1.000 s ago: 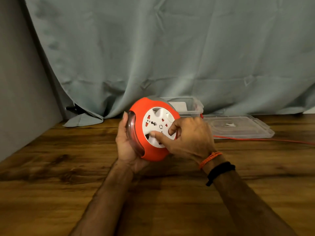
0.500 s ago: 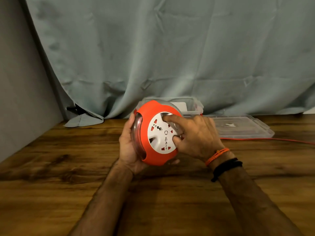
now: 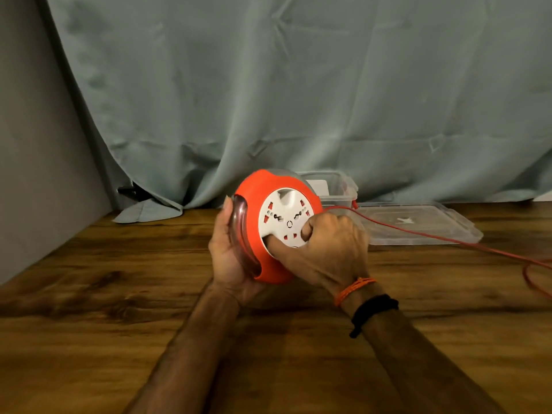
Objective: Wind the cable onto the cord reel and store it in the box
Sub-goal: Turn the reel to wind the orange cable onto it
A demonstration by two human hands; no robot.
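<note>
The reel (image 3: 270, 225) is held up on edge just above the table (image 3: 119, 294), its white socket face (image 3: 286, 218) turned toward the person. The left hand (image 3: 228, 258) cups the back of it, palm against the clear rim, thumb lying up along the edge. The right hand (image 3: 328, 249) is curled at the socket face, its forefinger hooked into a notch low on the white disc and another finger bent against the disc's right side.

From the reel's right side the red cable (image 3: 418, 233) runs out across the table, passing over the lid (image 3: 433, 231), then curls into a loop at the right edge of view.

The clear box (image 3: 340, 189) sits open behind the reel, against the grey-green curtain (image 3: 298, 100); something white lies inside it. The lid lies flat just to the box's right, with a small pale mark on it that I can't read. No brand or lettering can be made out on the reel; only red and grey socket openings and a small ring at the centre.

On the right wrist sit an orange thread (image 3: 354, 289) and a black band (image 3: 373, 312).
</note>
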